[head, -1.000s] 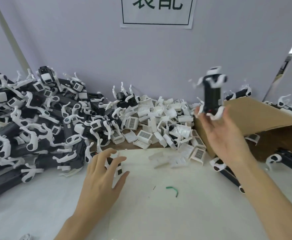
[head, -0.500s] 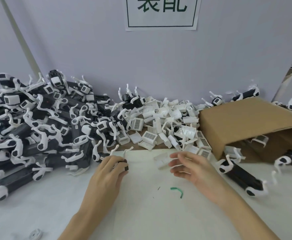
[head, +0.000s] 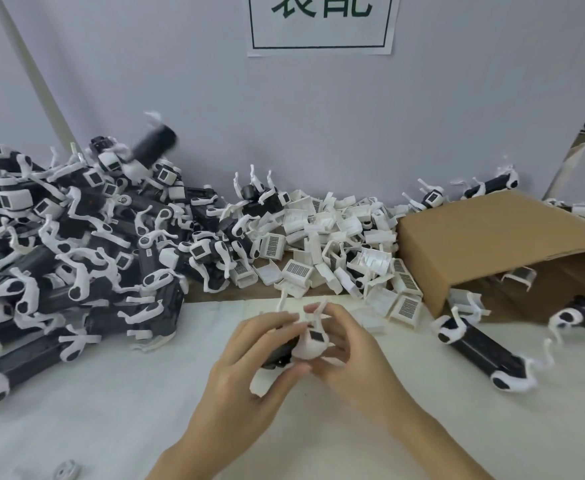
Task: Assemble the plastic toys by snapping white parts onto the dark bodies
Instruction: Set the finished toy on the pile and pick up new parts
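Note:
My left hand (head: 246, 368) grips a small dark toy body (head: 279, 355) just above the white table sheet. My right hand (head: 351, 358) pinches a white part (head: 310, 342) with a dark square window and holds it against the body's end. Thin white legs (head: 318, 311) stick up between my fingers. Most of the body is hidden by both hands. A big pile of assembled dark toys (head: 76, 244) fills the left. A blurred dark toy (head: 154, 143) is in the air above that pile. Loose white parts (head: 336, 244) are heaped in the middle at the back.
A tipped brown cardboard box (head: 491, 244) lies at the right with toys spilling from it. A long dark toy (head: 474, 348) lies in front of it. A small round white piece (head: 64, 471) is at the bottom left. A paper sign (head: 320, 22) hangs on the grey wall.
My right hand came down from beside the box, no longer holding the finished toy, and joined my left hand. Both hands now hold the dark body and a white part together.

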`<state>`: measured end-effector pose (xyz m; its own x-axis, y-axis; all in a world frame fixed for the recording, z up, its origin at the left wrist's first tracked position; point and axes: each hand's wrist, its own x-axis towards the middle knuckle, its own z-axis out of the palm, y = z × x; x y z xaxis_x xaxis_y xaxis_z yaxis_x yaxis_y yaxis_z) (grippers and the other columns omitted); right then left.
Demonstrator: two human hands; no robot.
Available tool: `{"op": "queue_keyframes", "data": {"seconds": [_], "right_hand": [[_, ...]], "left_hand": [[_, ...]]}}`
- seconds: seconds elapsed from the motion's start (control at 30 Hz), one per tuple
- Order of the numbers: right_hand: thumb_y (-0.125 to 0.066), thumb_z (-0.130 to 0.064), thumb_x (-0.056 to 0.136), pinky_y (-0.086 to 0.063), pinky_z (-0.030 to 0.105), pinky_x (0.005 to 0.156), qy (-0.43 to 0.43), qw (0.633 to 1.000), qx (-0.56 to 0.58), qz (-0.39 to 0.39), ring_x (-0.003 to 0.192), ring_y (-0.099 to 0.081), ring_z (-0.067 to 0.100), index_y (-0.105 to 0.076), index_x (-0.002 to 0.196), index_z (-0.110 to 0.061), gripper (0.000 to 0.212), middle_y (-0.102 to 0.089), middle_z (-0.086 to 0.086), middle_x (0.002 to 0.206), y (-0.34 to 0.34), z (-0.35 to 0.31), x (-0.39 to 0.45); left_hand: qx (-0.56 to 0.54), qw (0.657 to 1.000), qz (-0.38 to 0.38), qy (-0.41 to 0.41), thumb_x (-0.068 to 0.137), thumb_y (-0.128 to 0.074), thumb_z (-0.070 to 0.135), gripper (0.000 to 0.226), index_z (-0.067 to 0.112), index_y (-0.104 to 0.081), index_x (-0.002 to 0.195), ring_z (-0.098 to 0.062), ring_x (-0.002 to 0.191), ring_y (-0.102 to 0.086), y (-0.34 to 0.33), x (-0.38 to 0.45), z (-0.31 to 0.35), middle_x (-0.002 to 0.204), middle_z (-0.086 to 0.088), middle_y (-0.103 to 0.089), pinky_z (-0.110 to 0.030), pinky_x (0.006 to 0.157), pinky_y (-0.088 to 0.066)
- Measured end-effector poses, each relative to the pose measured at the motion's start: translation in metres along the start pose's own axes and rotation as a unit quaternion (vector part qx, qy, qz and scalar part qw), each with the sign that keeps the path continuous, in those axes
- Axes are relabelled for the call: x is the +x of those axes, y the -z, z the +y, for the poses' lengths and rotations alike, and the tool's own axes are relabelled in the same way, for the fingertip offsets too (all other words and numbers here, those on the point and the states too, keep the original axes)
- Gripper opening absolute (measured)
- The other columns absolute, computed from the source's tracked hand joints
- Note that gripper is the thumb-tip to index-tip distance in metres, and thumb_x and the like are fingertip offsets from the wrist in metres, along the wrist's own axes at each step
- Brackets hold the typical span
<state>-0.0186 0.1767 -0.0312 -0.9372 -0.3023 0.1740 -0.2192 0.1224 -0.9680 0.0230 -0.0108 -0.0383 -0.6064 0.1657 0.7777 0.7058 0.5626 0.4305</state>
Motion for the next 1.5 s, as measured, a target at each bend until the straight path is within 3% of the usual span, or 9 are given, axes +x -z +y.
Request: {"op": "queue_keyframes", "data": {"seconds": [0.2, 0.43, 0.63, 0.7, 0.8, 0.87, 0.97, 1.27, 1.5], "right_hand": [[-0.085, -0.023, 0.081, -0.059, 0.028, 0.094, -0.097, 0.96, 0.264, 0.001, 0.112, -0.074, 0.027, -0.072, 0.122, -0.01, 0.045, -0.077, 0.015, 0.118, 0.013, -0.002, 0.0], [-0.072, -0.027, 0.095, -0.059, 0.03, 0.094, -0.169, 0.899, 0.401, -0.054, 0.121, -0.069, 0.036, -0.076, 0.116, 0.004, 0.038, -0.069, 0.029, 0.127, 0.015, -0.002, 0.002], [-0.086, -0.042, 0.084, -0.05, 0.045, 0.112, -0.145, 0.934, 0.327, 0.003, 0.12, -0.068, 0.039, -0.07, 0.122, -0.006, 0.055, -0.069, 0.025, 0.123, 0.026, 0.0, 0.004], [-0.077, -0.048, 0.091, -0.041, 0.054, 0.118, -0.118, 0.961, 0.246, -0.039, 0.124, -0.064, 0.036, -0.076, 0.097, -0.024, 0.025, -0.067, 0.018, 0.112, 0.027, -0.003, 0.002], [-0.07, -0.044, 0.098, -0.039, 0.054, 0.12, -0.098, 0.971, 0.204, -0.077, 0.122, -0.061, 0.043, -0.07, 0.073, -0.029, 0.029, -0.057, 0.019, 0.091, 0.028, -0.005, 0.001], [-0.071, -0.039, 0.095, -0.043, 0.052, 0.118, -0.098, 0.965, 0.233, -0.068, 0.125, -0.063, 0.041, -0.077, 0.091, -0.021, 0.019, -0.071, 0.013, 0.098, 0.026, -0.007, -0.001], [-0.073, -0.039, 0.087, -0.041, 0.052, 0.119, -0.115, 0.961, 0.246, -0.051, 0.122, -0.068, 0.031, -0.065, 0.128, 0.002, 0.058, -0.069, 0.024, 0.128, 0.024, -0.004, -0.001], [-0.073, -0.045, 0.094, -0.032, 0.06, 0.122, -0.076, 0.973, 0.208, -0.066, 0.116, -0.064, 0.028, -0.07, 0.107, -0.015, 0.033, -0.067, 0.009, 0.102, 0.026, -0.003, -0.001], [-0.072, -0.043, 0.095, -0.035, 0.043, 0.121, -0.032, 0.989, 0.138, -0.034, 0.138, -0.055, 0.014, -0.058, 0.144, -0.031, 0.052, -0.066, -0.002, 0.141, 0.035, -0.002, 0.002]], "left_hand": [[0.124, 0.99, -0.07, 0.022, 0.089, -0.075, 0.061, 0.088, 0.029, -0.034, 0.161, -0.018, 0.155, -0.032, 0.004, -0.003, -0.011, 0.168, 0.005, -0.028, -0.03, 0.124, -0.026], [0.002, 0.976, -0.04, 0.214, 0.077, -0.089, 0.055, 0.076, 0.054, -0.043, 0.138, 0.008, 0.123, -0.057, 0.006, -0.006, -0.016, 0.125, 0.027, -0.064, -0.003, 0.097, -0.038], [-0.188, 0.943, -0.027, 0.275, 0.078, -0.08, 0.052, 0.047, 0.048, -0.062, 0.121, -0.016, 0.112, -0.071, 0.008, 0.001, -0.005, 0.118, 0.009, -0.075, -0.019, 0.097, -0.05], [-0.233, 0.923, -0.048, 0.304, 0.08, -0.074, 0.054, 0.037, 0.048, -0.066, 0.115, -0.013, 0.109, -0.073, 0.009, 0.003, -0.003, 0.116, 0.004, -0.077, -0.021, 0.092, -0.053], [-0.252, 0.907, -0.062, 0.332, 0.084, -0.067, 0.059, 0.042, 0.036, -0.069, 0.119, -0.01, 0.098, -0.074, 0.011, 0.003, -0.003, 0.11, 0.001, -0.079, -0.011, 0.08, -0.051], [-0.258, 0.897, -0.071, 0.351, 0.086, -0.061, 0.066, 0.054, 0.03, -0.067, 0.126, -0.014, 0.098, -0.074, 0.01, 0.003, -0.003, 0.11, -0.001, -0.079, -0.011, 0.08, -0.051], [-0.281, 0.878, -0.072, 0.38, 0.087, -0.059, 0.069, 0.06, 0.026, -0.069, 0.128, -0.025, 0.1, -0.075, 0.006, 0.003, -0.003, 0.114, -0.002, -0.077, -0.028, 0.089, -0.056], [-0.273, 0.878, -0.074, 0.385, 0.082, -0.072, 0.06, 0.062, 0.03, -0.063, 0.135, -0.018, 0.101, -0.075, 0.016, 0.009, -0.002, 0.114, -0.001, -0.079, -0.022, 0.088, -0.056], [-0.192, 0.939, -0.09, 0.272, 0.085, -0.087, 0.021, 0.064, 0.025, -0.053, 0.14, -0.014, 0.138, -0.057, 0.016, 0.005, -0.008, 0.138, 0.013, -0.064, -0.029, 0.117, -0.045]]}}
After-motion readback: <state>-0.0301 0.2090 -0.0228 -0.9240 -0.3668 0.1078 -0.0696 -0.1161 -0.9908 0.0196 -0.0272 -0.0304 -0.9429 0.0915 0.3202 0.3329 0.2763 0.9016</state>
